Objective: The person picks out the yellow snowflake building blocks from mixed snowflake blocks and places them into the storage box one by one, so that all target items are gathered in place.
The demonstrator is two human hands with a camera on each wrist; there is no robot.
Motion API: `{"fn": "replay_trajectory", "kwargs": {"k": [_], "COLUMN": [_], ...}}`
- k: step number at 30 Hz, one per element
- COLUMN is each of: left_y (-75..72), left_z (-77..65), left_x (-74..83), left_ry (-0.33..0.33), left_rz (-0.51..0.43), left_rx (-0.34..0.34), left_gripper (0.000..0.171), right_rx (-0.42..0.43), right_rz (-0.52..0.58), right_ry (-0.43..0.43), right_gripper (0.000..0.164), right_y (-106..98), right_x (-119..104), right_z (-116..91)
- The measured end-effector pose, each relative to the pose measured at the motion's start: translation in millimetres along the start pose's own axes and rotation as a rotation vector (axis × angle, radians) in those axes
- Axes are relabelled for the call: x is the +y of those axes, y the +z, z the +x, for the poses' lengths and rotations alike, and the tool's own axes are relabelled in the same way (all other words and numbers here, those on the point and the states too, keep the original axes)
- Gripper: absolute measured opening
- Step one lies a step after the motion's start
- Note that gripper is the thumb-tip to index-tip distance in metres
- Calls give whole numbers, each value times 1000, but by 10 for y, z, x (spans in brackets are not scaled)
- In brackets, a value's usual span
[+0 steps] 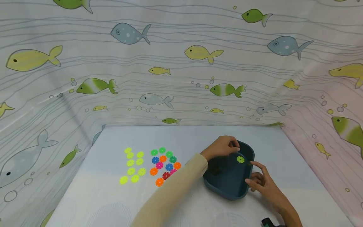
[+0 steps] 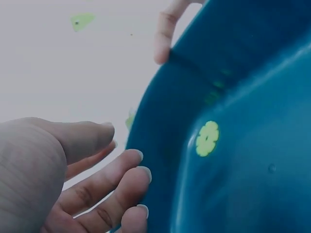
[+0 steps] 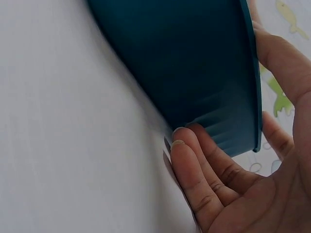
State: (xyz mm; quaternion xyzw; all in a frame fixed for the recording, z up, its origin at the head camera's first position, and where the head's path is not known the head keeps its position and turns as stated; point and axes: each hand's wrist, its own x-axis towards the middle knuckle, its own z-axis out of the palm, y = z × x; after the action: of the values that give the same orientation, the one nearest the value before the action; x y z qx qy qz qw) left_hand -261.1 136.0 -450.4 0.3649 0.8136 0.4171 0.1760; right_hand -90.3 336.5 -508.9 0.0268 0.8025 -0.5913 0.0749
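Observation:
A dark blue plastic basin (image 1: 224, 183) stands right of centre on the white table. Inside it, near the right wall, lies one yellow-green notched plastic disc (image 1: 240, 160), which also shows in the left wrist view as a bright disc (image 2: 207, 139). My left hand (image 1: 222, 147) reaches across the basin's far left rim, fingers loosely bent; between thumb and fingers nothing shows in the left wrist view. With my right hand (image 1: 263, 183) I hold the basin's right side. In the right wrist view, several fingertips (image 3: 187, 162) press on the outer wall, low down.
Left of the basin lie several yellow discs (image 1: 131, 171) in two rough columns. Beside them is a group of orange, blue, pink, red and green discs (image 1: 162, 159), partly behind my left sleeve (image 1: 175, 189). A black object (image 1: 267, 222) sits at the front edge. Fish-patterned sheets (image 1: 181, 85) surround the table.

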Motion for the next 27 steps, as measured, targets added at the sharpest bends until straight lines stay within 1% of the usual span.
{"fn": "replay_trajectory", "kwargs": {"k": [3,10,12,15,20,27], "left_y": [-98,-275,-320,-377,-448,-592], "left_z": [-89,-330,-400,-497,-636,-815], "left_x": [19,25,22,7,-41,-99], "left_ry": [23,103,123,151,175,193], "left_rz": [-16,20,16,10,15,-27], "left_rx": [-9,-35,-37,-30,-21,30], "left_gripper": [15,19,19,18,20,20], "right_rx": [5,-3,3,7,8,9], "right_rz": [2,22,22,25,16,11], "right_ry": [-4,19,28,30,10,-2], "right_gripper": [76,76,75,75,75,76], "right_y": [-7,3,7,11,9,-4], "right_x": [21,48,42,32,30,32], "right_z": [0,2,-2,-9,-12,-21]}}
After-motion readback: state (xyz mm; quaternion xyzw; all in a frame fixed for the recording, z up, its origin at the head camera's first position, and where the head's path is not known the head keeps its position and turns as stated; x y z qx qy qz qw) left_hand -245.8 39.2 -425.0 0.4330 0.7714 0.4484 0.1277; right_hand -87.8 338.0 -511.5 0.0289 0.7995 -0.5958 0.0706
